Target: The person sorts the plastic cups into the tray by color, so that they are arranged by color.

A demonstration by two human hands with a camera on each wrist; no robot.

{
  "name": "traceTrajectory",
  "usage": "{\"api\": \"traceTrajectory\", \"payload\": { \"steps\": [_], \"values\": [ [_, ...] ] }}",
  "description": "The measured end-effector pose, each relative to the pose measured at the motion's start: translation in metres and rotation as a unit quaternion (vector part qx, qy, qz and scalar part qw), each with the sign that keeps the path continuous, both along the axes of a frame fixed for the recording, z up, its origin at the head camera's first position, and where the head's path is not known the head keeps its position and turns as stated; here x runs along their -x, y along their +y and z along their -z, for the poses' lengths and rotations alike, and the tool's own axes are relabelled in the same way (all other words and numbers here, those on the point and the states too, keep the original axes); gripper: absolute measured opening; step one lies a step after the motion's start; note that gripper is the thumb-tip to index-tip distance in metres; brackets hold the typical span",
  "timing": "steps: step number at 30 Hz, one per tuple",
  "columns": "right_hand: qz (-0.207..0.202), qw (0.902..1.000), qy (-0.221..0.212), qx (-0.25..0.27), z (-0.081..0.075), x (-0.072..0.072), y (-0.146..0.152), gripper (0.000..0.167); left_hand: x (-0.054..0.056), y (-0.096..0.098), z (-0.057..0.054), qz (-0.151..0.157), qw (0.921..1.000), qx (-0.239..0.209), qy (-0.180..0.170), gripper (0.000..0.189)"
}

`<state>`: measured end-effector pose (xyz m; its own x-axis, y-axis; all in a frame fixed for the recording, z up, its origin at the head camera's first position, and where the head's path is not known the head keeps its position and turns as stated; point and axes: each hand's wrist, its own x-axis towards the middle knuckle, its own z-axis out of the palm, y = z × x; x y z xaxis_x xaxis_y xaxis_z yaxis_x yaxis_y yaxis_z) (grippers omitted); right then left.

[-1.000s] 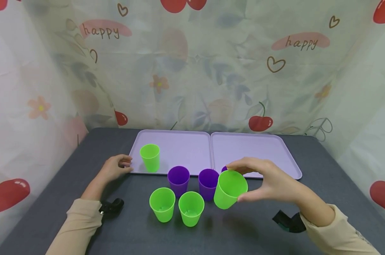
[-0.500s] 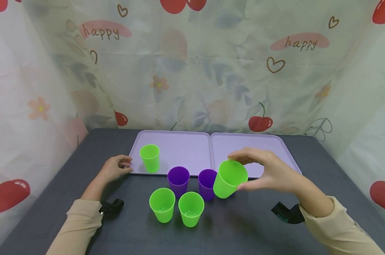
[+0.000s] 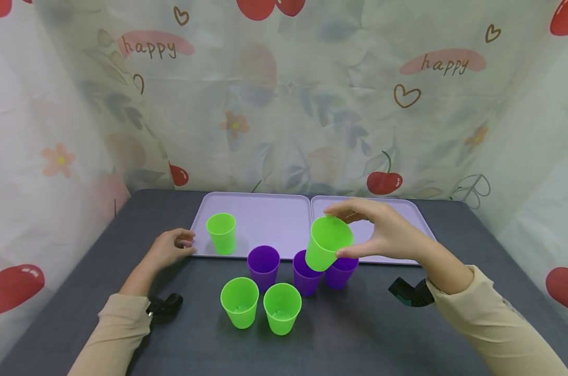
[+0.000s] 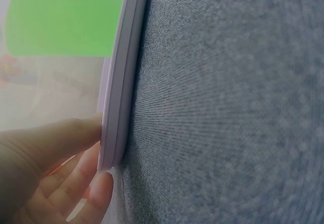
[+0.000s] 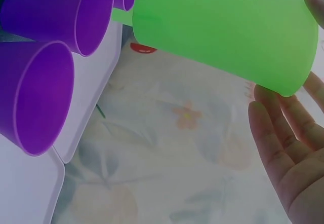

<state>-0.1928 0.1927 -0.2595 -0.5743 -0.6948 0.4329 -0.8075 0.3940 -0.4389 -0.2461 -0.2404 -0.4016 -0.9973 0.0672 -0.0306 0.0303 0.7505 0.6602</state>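
My right hand holds a green cup by its rim between thumb and fingers. The cup hangs tilted above the purple cups, overlapping the middle one in the head view. The right wrist view shows this green cup side-on, with fingertips at its rim. My left hand holds the near left corner of the left lilac tray, its thumb against the rim in the left wrist view. Upright on that tray stands another green cup.
Two more purple cups stand in the row before the trays. Nearer the front are two green cups. A right lilac tray adjoins the left one. Patterned cloth hangs behind the dark table.
My right hand has raised the green cup and carried it away from me and slightly left, uncovering the rightmost purple cup. My left hand stays at the tray corner.
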Motion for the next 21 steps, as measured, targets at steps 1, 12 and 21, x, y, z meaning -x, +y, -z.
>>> {"api": "traceTrajectory", "payload": {
  "steps": [1, 12, 21],
  "values": [
    [0.002, 1.0000, -0.006, 0.000, -0.001, 0.001, -0.002, 0.061, 0.000, 0.000, 0.000, 0.000, 1.0000, 0.000, -0.001, 0.042],
    [-0.002, 0.9989, -0.046, 0.000, -0.003, 0.021, -0.017, 0.058, 0.001, -0.001, 0.000, 0.005, 1.0000, -0.002, -0.001, 0.042],
    [0.006, 0.9978, -0.066, -0.003, -0.003, 0.037, -0.028, 0.058, 0.001, 0.000, -0.001, 0.002, 1.0000, -0.001, -0.004, 0.042]
  ]
}}
